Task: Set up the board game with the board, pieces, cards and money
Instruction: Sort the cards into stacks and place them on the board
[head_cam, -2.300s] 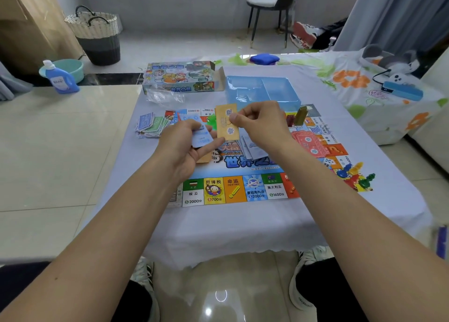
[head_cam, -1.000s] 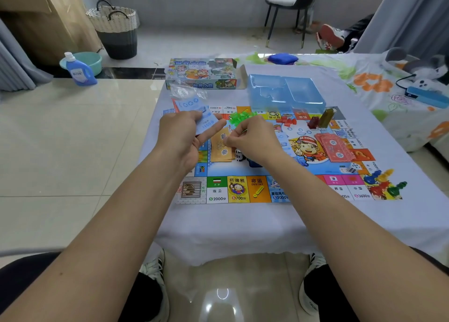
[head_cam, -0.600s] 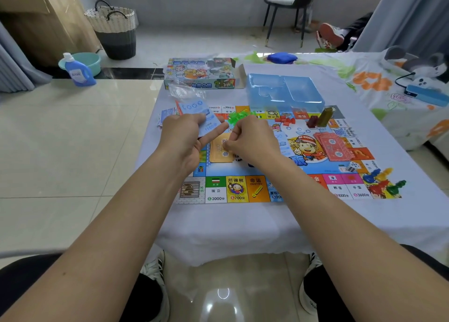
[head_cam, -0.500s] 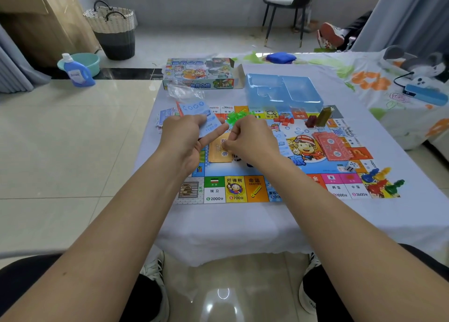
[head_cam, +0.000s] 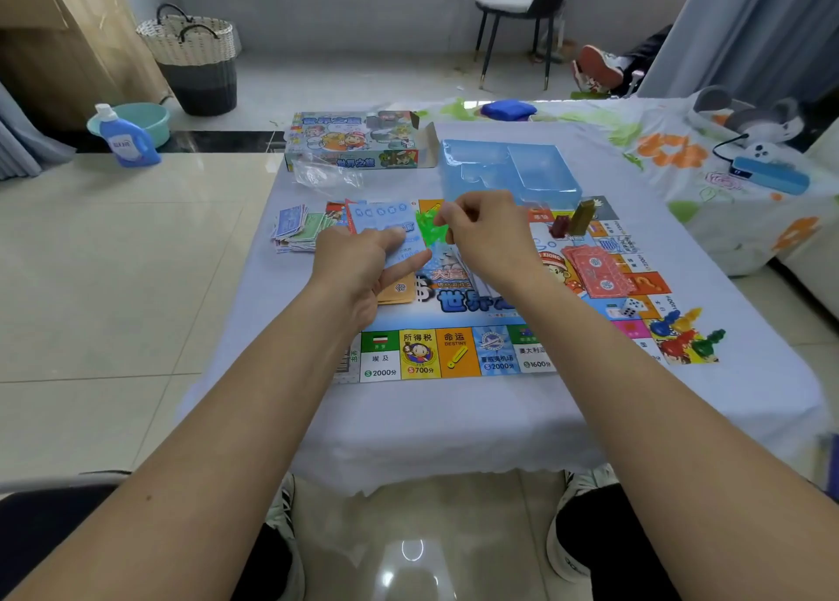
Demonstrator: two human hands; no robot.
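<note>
Head-camera footage is filled mostly by a table [head_cam: 454, 419] draped in a pale cloth, with two bare forearms reaching over its near edge. On the cloth the game board [head_cam: 454, 355] is laid flat, its near row of coloured squares facing the person.

At the far left of the table the printed game box [head_cam: 358, 140] is seen lying with one end flap open, and to its right a clear blue plastic tray [head_cam: 513, 174] is set at the board's far edge. A crumpled clear bag [head_cam: 327, 176] lies just in front of the box.

A loose pile of paper money [head_cam: 297, 228] is spread on the cloth beside the board's far left corner. A stack of red cards [head_cam: 597, 271] rests on the right part of the board, and an orange stack [head_cam: 399, 289] lies near the middle — partly covered by the left hand.

The left hand [head_cam: 358, 264] is held above the board, a fan of light blue cards [head_cam: 386, 226] pinched between thumb and curled fingers. The right hand [head_cam: 486, 237] is raised just beside it, fingers curled; whether anything is pinched in them cannot be told, though green plastic pieces [head_cam: 426, 226] show right at the fingertips.

Dark red and olive blocks [head_cam: 572, 221] stand at the board's far right, dice [head_cam: 631, 307] lie nearer, and coloured pawns [head_cam: 685, 337] are clustered at the near right corner.
</note>
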